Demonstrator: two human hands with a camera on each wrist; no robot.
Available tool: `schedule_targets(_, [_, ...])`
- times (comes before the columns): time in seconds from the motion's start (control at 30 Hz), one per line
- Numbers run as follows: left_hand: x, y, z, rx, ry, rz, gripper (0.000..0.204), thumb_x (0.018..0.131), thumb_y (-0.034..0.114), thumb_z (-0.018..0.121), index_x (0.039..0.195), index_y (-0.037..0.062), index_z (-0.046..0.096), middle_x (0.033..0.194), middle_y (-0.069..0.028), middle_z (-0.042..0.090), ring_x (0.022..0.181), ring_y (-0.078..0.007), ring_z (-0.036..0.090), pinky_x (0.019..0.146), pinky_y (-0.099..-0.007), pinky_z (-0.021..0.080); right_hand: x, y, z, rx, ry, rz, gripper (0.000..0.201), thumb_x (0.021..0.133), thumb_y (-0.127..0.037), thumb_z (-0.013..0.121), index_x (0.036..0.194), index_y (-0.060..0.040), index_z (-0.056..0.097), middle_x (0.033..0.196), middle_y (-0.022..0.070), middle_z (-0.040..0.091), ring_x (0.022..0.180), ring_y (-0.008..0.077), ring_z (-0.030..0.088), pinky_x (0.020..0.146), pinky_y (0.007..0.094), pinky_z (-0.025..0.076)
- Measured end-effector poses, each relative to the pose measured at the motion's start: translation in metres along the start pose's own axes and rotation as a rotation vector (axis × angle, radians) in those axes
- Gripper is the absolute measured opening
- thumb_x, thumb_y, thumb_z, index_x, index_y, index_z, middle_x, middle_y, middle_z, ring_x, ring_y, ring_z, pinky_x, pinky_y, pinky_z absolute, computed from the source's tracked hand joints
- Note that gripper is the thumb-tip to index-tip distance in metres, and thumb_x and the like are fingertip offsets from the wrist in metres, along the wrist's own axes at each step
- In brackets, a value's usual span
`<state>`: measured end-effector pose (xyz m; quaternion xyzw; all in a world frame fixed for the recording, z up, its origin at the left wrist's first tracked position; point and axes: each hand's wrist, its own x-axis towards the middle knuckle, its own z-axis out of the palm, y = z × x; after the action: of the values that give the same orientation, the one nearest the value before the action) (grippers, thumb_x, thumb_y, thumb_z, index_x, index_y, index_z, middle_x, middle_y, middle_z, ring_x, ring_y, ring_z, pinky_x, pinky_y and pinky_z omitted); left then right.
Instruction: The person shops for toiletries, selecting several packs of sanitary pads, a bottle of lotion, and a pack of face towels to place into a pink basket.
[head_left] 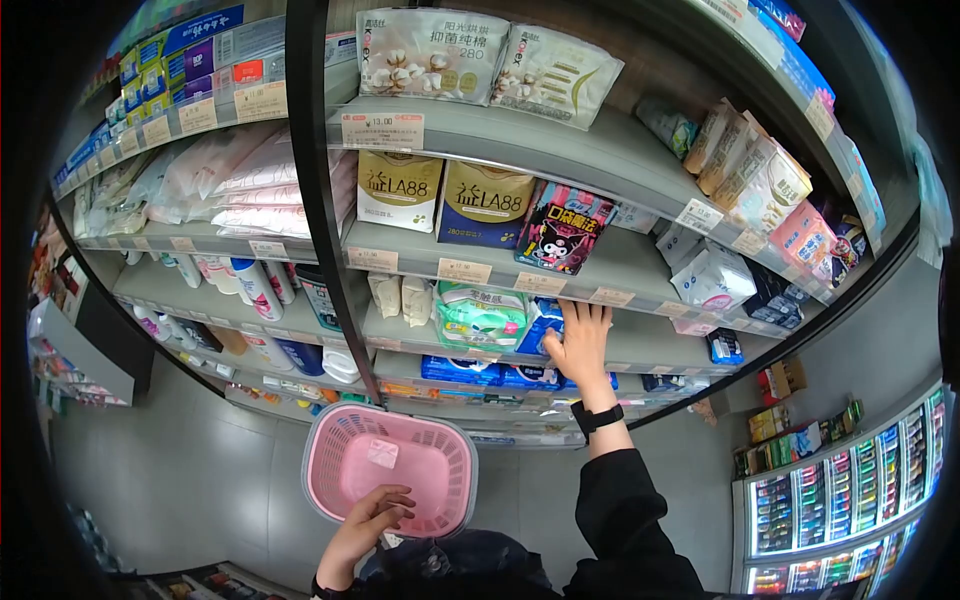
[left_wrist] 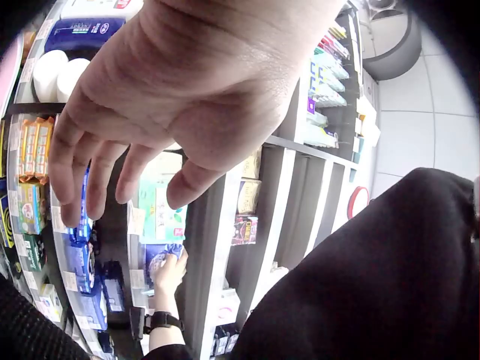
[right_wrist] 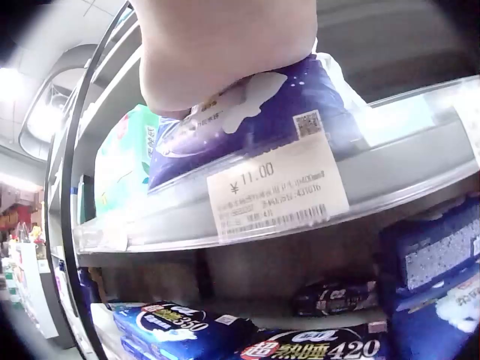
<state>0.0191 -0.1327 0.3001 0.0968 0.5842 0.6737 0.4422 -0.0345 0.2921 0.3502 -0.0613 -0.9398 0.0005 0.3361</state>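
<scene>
My right hand (head_left: 585,345) is on a dark blue package (head_left: 541,322) on a middle shelf, beside a green package (head_left: 480,315). In the right wrist view the hand (right_wrist: 225,45) covers the top of that blue package (right_wrist: 255,120), above a price tag (right_wrist: 277,187); its fingertips are mostly hidden. My left hand (head_left: 372,525) hangs over the near edge of a pink basket (head_left: 468,470), its fingers loosely bent and holding nothing. The left wrist view shows this hand (left_wrist: 180,97) large, fingers apart.
A small pale item (head_left: 382,453) lies in the basket. Black-and-gold and white packages (head_left: 398,190) stand on the shelf above, next to a cartoon package (head_left: 565,228). A black upright post (head_left: 312,130) divides the shelving. Lit drink coolers (head_left: 850,490) are at the right.
</scene>
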Motion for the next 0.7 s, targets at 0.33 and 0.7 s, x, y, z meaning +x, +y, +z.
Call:
schedule_targets(0.33, [-0.006,-0.002,-0.003,-0.024,0.027,0.007,0.036,0.093,0.006,0.054,0.129,0.0040,0.050,0.115,-0.0086,0.061,0.103,-0.0176,0.060,0.081,-0.0277,0.046,-0.015,-0.006,-0.051,0.013,-0.117,0.095,0.089,0.058,-0.048,0.082,0.136,-0.0204,0.049,0.139,0.0152,0.042,0.131,0.0454,0.030,0.110,0.0635,0.018])
schedule_targets(0.7, [-0.006,-0.006,-0.011,-0.037,0.031,0.013,0.036,0.093,0.007,0.053,0.129,0.0038,0.050,0.116,-0.0097,0.061,0.103,-0.0187,0.061,0.081,-0.0274,0.045,0.006,0.017,-0.002,-0.094,-0.044,-0.024,0.079,0.058,-0.060,0.072,0.121,-0.0136,0.061,0.132,0.0129,0.050,0.124,0.0392,0.042,0.101,0.0549,0.033])
